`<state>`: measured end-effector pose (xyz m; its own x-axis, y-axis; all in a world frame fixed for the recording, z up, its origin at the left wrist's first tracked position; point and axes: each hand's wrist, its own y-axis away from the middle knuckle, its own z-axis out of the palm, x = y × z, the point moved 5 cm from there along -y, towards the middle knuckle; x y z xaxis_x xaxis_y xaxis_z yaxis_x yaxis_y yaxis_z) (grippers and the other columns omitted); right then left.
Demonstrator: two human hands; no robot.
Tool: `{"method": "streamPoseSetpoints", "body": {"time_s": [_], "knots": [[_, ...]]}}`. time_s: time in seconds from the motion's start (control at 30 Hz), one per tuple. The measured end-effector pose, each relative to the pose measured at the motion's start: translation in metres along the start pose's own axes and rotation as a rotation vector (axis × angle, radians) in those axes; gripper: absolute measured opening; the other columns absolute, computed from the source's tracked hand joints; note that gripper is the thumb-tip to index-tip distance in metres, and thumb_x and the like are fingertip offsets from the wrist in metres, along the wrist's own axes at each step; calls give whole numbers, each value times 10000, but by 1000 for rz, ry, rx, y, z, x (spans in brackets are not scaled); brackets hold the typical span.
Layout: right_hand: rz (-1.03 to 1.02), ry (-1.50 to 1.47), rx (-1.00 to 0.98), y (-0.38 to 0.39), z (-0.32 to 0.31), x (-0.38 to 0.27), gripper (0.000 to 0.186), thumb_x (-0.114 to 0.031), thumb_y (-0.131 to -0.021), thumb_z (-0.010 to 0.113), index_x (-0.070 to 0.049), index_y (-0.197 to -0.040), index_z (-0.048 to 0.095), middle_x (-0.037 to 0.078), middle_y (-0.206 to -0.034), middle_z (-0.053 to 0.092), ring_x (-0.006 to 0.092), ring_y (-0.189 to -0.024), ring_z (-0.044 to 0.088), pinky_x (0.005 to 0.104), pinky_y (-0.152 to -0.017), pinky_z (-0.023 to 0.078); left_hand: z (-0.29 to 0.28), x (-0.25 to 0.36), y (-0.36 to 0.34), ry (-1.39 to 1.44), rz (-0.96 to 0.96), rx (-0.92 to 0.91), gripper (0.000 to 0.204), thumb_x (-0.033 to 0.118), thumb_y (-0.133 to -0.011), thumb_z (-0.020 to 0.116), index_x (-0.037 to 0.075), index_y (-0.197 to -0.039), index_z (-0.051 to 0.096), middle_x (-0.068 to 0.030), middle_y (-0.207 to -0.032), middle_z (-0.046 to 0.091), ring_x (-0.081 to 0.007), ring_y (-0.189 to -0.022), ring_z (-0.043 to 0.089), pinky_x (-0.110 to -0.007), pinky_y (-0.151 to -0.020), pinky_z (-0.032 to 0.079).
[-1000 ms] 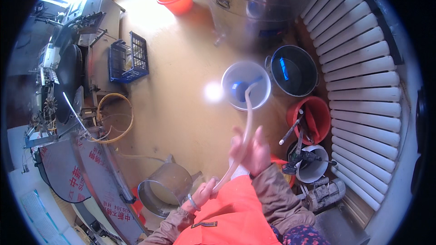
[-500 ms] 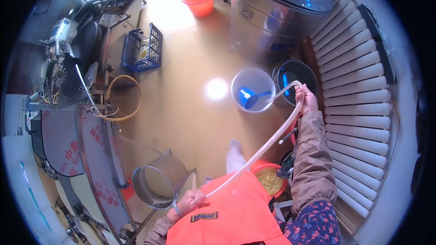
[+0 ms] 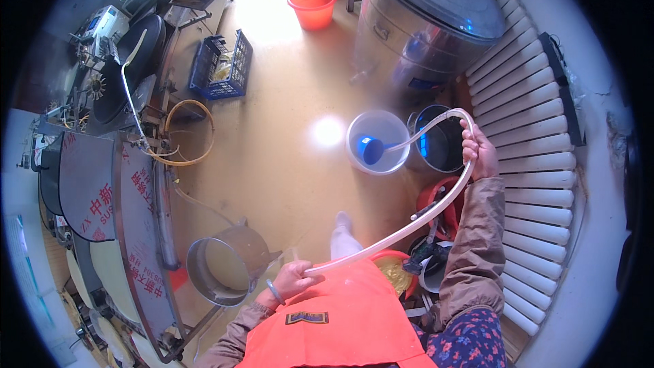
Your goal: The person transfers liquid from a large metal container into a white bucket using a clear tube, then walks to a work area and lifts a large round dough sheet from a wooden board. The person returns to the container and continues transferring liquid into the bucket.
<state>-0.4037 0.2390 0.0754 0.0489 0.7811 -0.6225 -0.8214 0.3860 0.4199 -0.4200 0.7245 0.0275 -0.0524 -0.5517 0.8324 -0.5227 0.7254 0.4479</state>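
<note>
A pale flexible hose (image 3: 395,238) runs between my two hands. My left hand (image 3: 294,279) is closed around its near end, in front of my orange apron and beside a metal pot (image 3: 253,249) of cloudy liquid. Higher up the hose, my right hand (image 3: 481,153) grips it with wrapped fingers, close to the radiator. Past that hand the hose arches over a dark pot (image 3: 446,153) and drops into a translucent white bucket (image 3: 388,123). Inside the bucket lies a blue dipper (image 3: 370,150); the hose's far tip is hard to make out there.
Ribbed white radiator (image 3: 528,197) lines the right side. A big lidded steel drum (image 3: 402,41) stands beyond the buckets, with an orange bucket (image 3: 313,10) and blue crate (image 3: 235,71) farther left. Machinery (image 3: 146,204) fills the left. An orange basin with yellow contents (image 3: 395,272) sits near my legs.
My right hand has shifted right, and the hose now bows in a wider arch. My left hand has come up slightly with its end. The whole view has shifted a little.
</note>
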Motion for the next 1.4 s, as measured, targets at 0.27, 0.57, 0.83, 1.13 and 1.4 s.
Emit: {"method": "streamPoseSetpoints", "body": {"time_s": [0.27, 0.57, 0.83, 1.13, 1.4], "knots": [[-77, -35, -88, 10, 21, -21, 325, -208, -953, 388, 14, -1190, 400, 11, -775, 406, 18, -502, 368, 146, -389, 359, 2, 10, -6, -36, -17, -5, 278, 257, -717, 688, 9, -683, 567, -145, -615, 515, -255, -558, 500, -346, -513, 381], [-198, 24, -159, 21, 46, -41, 359, -195, -954, 384, 10, -1247, 356, 23, -793, 412, 20, -506, 388, 152, -393, 377, 15, 7, -13, -59, -7, -3, 323, 296, -736, 685, 14, -657, 549, -145, -608, 508, -258, -546, 493, -355, -505, 373], [-209, 19, -150, 17, 43, -44, 334, -205, -953, 392, -3, -1218, 393, 19, -776, 432, 26, -512, 392, 156, -404, 370, 19, 2, -19, -112, 40, 0, 364, 341, -744, 671, 11, -655, 548, -155, -616, 507, -287, -553, 507, -374, -509, 375], [-216, 7, -175, 15, 48, -45, 322, -199, -948, 405, -11, -1210, 408, 22, -775, 433, 29, -518, 398, 162, -409, 374, 23, -7, -25, -120, 19, -13, 387, 371, -757, 651, 7, -673, 552, -160, -633, 524, -295, -578, 523, -378, -527, 389], [-227, 64, -172, 16, 59, -39, 322, -170, -937, 419, -24, -1225, 410, 24, -771, 440, 32, -517, 402, 162, -413, 376, 30, -15, -47, -117, -27, -54, 340, 354, -782, 621, 21, -753, 555, -161, -659, 537, -307, -605, 530, -389, -544, 397]]}}
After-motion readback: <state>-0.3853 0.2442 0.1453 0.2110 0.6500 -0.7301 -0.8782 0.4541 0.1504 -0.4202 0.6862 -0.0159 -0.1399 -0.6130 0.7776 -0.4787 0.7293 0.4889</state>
